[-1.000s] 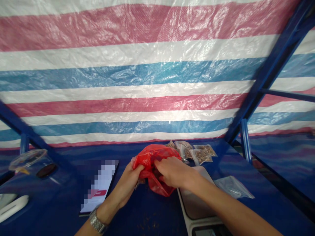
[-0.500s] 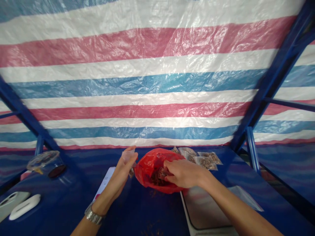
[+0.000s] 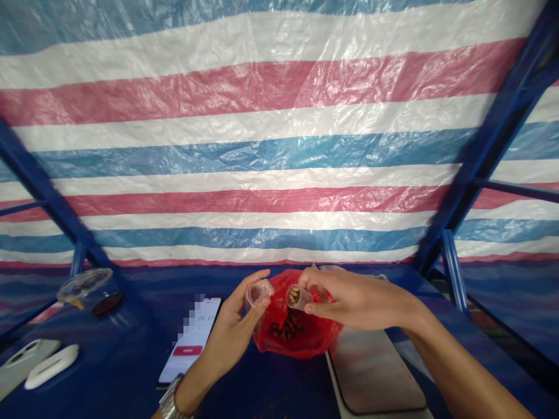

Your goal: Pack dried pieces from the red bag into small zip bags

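Observation:
My left hand [image 3: 231, 331], with a metal watch [image 3: 174, 401] at its wrist, is closed on a small clear plastic bag [image 3: 261, 291] and holds its mouth apart. Just to the right, my right hand [image 3: 353, 297] grips a small clear cup [image 3: 297, 297] tipped toward the bag, with light-brown pieces showing inside. Cup and bag are close but apart. Below both hands an opened red plastic bag [image 3: 317, 340] stands on the blue table, and dark brown pieces [image 3: 288, 326] lie in it. My right hand hides part of the red bag's rim.
A flat device with a dark top [image 3: 375, 369], perhaps a scale, lies at right beside a clear bag [image 3: 413, 356]. Leftward are a lit phone [image 3: 192, 337], a white case [image 3: 51, 366], a grey-green phone [image 3: 26, 364] and a clear cup [image 3: 89, 291]. Striped sheeting [image 3: 262, 198] hangs behind.
My right hand has come up out of the red bag with the filled cup. My left hand has moved right, bringing the small bag over the red bag's left side.

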A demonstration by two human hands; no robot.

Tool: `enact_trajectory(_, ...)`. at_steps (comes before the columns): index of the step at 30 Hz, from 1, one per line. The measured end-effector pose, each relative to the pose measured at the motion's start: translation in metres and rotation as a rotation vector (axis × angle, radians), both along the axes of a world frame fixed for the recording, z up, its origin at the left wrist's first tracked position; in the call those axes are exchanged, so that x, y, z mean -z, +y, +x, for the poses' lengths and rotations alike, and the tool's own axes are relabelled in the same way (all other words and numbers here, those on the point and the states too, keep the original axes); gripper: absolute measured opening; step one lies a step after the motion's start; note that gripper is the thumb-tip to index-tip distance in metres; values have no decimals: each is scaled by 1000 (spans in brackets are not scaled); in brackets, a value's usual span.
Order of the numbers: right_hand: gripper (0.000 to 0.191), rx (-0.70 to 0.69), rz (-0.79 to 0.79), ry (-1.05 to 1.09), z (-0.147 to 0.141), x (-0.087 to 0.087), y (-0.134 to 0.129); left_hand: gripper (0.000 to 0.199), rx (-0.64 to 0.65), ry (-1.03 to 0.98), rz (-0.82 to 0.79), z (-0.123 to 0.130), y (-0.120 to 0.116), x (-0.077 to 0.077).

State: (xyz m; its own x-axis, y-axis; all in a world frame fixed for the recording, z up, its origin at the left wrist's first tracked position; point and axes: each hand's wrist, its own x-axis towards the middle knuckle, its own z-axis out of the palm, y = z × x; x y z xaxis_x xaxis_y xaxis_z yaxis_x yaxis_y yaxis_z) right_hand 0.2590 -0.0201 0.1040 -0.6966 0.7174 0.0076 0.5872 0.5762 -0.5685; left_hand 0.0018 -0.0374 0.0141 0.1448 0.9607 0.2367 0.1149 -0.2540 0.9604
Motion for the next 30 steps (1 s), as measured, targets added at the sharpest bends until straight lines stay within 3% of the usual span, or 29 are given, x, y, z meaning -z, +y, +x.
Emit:
enact_trajectory(4, 16, 41, 40, 75, -7, -6, -7, 60, -3, 58, -27, 4, 3, 2)
enact_trajectory(15, 12, 135, 373, -17, -37, 17, -13, 56, 93, 122, 61, 11, 4, 20)
enact_trajectory(18, 17, 118, 502, -48, -43, 25, -14, 57, 84, 126, 64, 10, 6, 21)
enact_trajectory(22, 19, 89, 539, -59, -48, 30, -12, 57, 72, 145, 91, 10, 7, 20)
enact_trajectory(30, 31, 0, 645, 38, -45, 24, -8, 54, 73, 151, 128, 11, 7, 12)
